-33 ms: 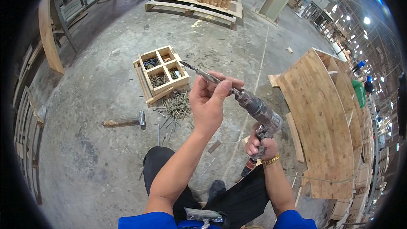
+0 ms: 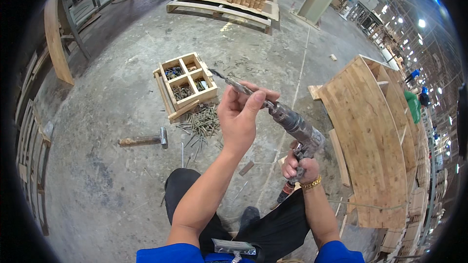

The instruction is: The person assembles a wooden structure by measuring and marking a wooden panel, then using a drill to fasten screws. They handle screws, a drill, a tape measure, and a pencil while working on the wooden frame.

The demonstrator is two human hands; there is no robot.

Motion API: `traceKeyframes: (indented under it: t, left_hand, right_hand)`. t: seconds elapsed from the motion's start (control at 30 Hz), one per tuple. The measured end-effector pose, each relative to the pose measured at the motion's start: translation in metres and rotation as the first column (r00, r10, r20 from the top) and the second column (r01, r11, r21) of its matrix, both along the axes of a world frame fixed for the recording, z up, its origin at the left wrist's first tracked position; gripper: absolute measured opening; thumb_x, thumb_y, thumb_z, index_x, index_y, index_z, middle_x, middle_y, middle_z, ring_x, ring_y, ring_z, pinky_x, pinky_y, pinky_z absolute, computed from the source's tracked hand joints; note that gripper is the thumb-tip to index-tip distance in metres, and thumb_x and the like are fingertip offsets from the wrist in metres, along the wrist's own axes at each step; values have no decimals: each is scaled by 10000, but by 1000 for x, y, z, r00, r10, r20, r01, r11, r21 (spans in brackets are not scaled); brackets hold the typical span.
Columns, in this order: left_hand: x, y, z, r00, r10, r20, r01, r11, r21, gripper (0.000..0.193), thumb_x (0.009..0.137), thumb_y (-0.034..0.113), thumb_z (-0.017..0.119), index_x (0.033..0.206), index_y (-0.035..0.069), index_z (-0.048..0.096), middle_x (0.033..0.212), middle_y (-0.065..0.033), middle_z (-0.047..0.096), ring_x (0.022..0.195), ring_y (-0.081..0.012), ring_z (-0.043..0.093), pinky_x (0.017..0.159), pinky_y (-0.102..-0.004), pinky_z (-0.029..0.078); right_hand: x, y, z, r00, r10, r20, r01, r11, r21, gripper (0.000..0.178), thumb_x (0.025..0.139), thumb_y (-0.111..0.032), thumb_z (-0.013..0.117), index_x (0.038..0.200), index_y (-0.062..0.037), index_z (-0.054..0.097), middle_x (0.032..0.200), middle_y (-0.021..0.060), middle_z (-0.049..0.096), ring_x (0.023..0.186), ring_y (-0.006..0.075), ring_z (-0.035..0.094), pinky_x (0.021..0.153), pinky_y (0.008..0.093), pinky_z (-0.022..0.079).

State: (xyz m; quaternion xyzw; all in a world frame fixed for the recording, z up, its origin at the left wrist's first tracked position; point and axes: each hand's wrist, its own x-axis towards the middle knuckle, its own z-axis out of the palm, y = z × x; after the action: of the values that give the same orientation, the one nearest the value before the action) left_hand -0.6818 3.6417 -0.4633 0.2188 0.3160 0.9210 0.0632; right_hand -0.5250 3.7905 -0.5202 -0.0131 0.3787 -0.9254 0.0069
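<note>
My right hand (image 2: pixel 302 165) is wrapped round the grip of a worn, dusty pistol-shaped power drill (image 2: pixel 295 125). It points up and to the left, away from me. From its nose runs a long drill bit (image 2: pixel 238 86) with a thicker metal sleeve and a thin dark twisted tip. My left hand (image 2: pixel 240 122) is closed round the sleeve with thumb and fingers, just ahead of the drill's nose. The tip sticks out past my fingers, over the right edge of a wooden box (image 2: pixel 168 87) with divided compartments of screws and small hardware.
Loose screws (image 2: pixel 202 121) lie heaped beside the box. A hammer (image 2: pixel 144 140) and a hex key (image 2: pixel 182 155) are on the concrete floor. At right stands a large curved wooden piece (image 2: pixel 365 141). Farther off, a pallet (image 2: pixel 219 10) bears stacked wood blocks. A red-and-black tool part (image 2: pixel 285 193) shows below my right hand.
</note>
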Motion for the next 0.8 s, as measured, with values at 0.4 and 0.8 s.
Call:
traceKeyframes:
  t: [0.4, 0.8]
  left_hand:
    - [-8, 10, -7, 920, -90, 380, -64, 925, 374, 301, 961, 380, 328, 838, 117, 407, 643, -34, 458, 622, -202, 503, 645, -374, 456]
    - [9, 14, 6, 889, -218, 402, 94, 947, 306, 306, 966, 408, 262, 845, 137, 332, 583, -36, 406, 452, -188, 467, 445, -339, 443]
  right_hand:
    - [-27, -70, 26, 771, -627, -112, 580, 617, 533, 702, 781, -79, 647, 1337, -8, 224, 1090, 147, 507, 880, 205, 586, 659, 342, 569]
    - [-14, -57, 19, 985, -11, -174, 29, 995, 99, 1002, 666, -24, 722, 1405, -301, 106, 1011, 133, 504, 608, 187, 553, 621, 337, 478]
